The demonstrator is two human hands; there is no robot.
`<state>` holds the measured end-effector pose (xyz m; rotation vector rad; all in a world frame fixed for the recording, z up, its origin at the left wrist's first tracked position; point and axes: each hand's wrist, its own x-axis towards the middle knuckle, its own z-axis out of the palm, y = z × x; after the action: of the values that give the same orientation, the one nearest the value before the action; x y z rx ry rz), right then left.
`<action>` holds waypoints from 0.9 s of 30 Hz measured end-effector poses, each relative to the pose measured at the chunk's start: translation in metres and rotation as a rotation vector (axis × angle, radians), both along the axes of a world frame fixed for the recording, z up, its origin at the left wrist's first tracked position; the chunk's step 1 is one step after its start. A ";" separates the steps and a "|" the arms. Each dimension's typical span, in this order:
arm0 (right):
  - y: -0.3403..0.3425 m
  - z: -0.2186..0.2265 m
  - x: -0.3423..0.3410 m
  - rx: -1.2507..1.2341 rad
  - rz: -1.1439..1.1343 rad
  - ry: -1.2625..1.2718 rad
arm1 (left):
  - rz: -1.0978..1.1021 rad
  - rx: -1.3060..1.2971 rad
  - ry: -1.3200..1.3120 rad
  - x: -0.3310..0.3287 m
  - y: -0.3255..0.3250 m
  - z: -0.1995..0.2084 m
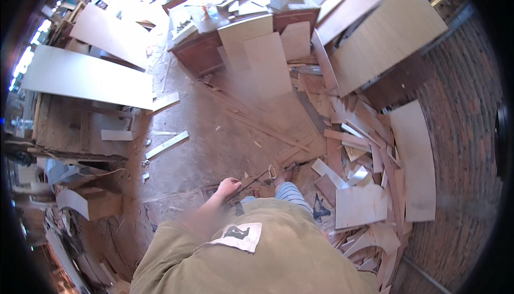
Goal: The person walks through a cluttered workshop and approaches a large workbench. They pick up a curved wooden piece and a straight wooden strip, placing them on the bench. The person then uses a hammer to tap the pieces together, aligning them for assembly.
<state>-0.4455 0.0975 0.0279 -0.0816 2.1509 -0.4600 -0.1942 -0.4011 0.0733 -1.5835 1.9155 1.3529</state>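
My left hand (230, 187) hangs low in front of my body, its fingers curled together. Whatever they may hold is too small to make out. Close to it, a thin dark cord (261, 176) runs slantwise toward a pale loop (272, 172) near my foot. My right hand does not show; my olive shirt (300, 246) fills the lower middle. Below its front edge, striped blue shorts (292, 194) and part of a bare leg appear.
Left, a long white board (91, 77) rests on a wooden stand. Ahead stands a cluttered brown desk (198, 58) with boards leaning against it. Scrap wood (361, 205) is heaped on the right, beside a tall panel (415, 160) and a brick wall (466, 133). A pale strip (167, 145) lies on the floor.
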 end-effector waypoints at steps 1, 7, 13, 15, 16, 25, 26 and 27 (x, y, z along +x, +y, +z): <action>-0.001 -0.008 -0.016 -0.017 0.047 0.007 | 0.011 0.007 0.023 -0.010 0.000 0.004; -0.080 0.027 -0.157 -0.117 -0.175 -0.046 | 0.086 0.045 -0.031 -0.054 -0.012 0.005; -0.172 0.073 -0.228 -0.268 -0.438 0.036 | 0.006 0.067 -0.093 -0.094 -0.070 -0.011; -0.186 0.073 -0.222 -0.316 -0.500 0.029 | -0.035 0.142 -0.096 -0.106 -0.097 -0.014; -0.190 0.071 -0.212 -0.330 -0.537 0.007 | -0.126 0.121 -0.112 -0.115 -0.114 -0.016; -0.210 0.040 -0.038 0.014 -0.228 0.019 | -0.552 0.168 -0.226 -0.175 -0.279 -0.024; -0.216 0.036 -0.022 0.022 -0.216 0.005 | -0.553 0.197 -0.244 -0.178 -0.297 -0.026; -0.223 0.034 -0.007 0.023 -0.231 -0.008 | -0.607 0.112 -0.214 -0.177 -0.312 -0.029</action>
<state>-0.4525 -0.1256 0.0616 0.1835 2.1671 -0.5667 -0.3716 -0.7131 0.0445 -0.9294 1.9221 0.9656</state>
